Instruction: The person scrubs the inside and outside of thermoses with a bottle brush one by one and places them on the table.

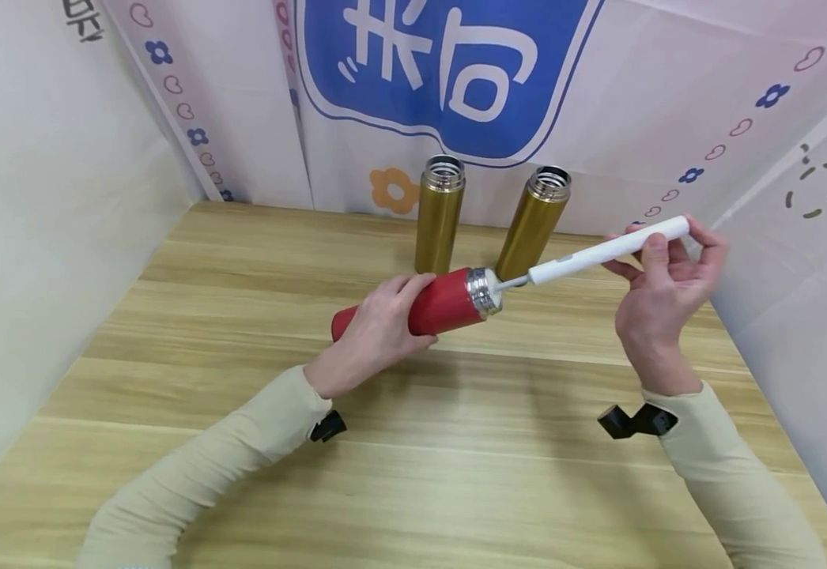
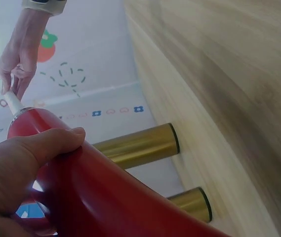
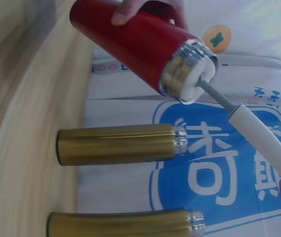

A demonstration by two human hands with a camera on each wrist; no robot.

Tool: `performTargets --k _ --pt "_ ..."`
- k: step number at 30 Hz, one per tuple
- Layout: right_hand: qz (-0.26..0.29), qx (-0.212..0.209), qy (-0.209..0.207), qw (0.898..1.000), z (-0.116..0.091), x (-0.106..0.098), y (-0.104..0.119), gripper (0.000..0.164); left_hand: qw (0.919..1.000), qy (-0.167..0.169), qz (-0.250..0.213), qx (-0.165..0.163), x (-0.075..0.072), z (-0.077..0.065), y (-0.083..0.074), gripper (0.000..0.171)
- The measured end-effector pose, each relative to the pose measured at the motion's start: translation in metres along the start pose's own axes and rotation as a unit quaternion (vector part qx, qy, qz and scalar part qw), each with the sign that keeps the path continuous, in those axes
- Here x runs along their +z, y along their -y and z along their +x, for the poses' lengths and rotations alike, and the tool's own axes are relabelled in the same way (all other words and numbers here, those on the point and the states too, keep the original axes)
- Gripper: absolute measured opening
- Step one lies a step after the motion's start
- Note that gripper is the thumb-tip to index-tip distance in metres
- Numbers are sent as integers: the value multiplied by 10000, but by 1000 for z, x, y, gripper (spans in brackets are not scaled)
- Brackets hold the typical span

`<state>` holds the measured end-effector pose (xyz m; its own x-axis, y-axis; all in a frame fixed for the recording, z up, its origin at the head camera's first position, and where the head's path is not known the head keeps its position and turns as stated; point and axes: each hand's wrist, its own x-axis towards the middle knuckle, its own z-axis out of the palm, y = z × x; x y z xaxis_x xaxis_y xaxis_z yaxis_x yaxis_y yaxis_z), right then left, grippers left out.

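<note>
Left sleeve (image 1: 207, 454): light beige, with a black wrist mount (image 1: 328, 427) at the cuff just behind the left hand. Left hand (image 1: 383, 320): fingers and thumb wrapped around the body of the red bottle (image 1: 449, 304). The bottle lies across the left hand, tilted, base toward that hand's left and steel neck (image 1: 481, 294) extending past the fingers, mouth facing the right hand. A white head (image 3: 199, 79) fills the bottle mouth; it appears to be foam or bristle, though the view does not resolve the material.

Left gold bottle (image 1: 439, 225): standing upright on the wood-grain surface (image 1: 470, 490), beyond the left hand and slightly to its right, mouth open. Right gold bottle (image 1: 533, 225): upright, mouth open, beyond both hands and between them, near the first.

Grey rod (image 1: 515, 282): runs from the white head toward the right hand and joins the white handle (image 1: 598, 254). Right hand (image 1: 670, 288): thumb and fingers pinch the handle near its outer end, palm turned up. A second black mount (image 1: 637, 420) sits at the cuff behind the right hand. Printed cloth (image 1: 342, 150) hangs beyond both hands, behind the gold bottles.
</note>
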<state>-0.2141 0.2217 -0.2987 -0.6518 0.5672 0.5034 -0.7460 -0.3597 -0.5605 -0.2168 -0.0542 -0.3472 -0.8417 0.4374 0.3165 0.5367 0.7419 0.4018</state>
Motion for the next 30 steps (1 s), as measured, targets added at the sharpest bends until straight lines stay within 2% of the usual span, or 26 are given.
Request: performTargets --k 4,11,23,30 --pt "305 57 -76 9995 7 2 3 34 10000 0 18 9 -4 0 4 81" --pt "409 77 -225 9989 10 2 2 32 9995 206 -125 -212 -5 -2 10 79" --pt "75 -58 -291 9995 10 -2 1 30 9995 230 -176 -129 -4 -2 14 79" --pt "375 270 -531 9975 8 -5 -3 33 9995 210 -189 -155 -1 -1 15 79"
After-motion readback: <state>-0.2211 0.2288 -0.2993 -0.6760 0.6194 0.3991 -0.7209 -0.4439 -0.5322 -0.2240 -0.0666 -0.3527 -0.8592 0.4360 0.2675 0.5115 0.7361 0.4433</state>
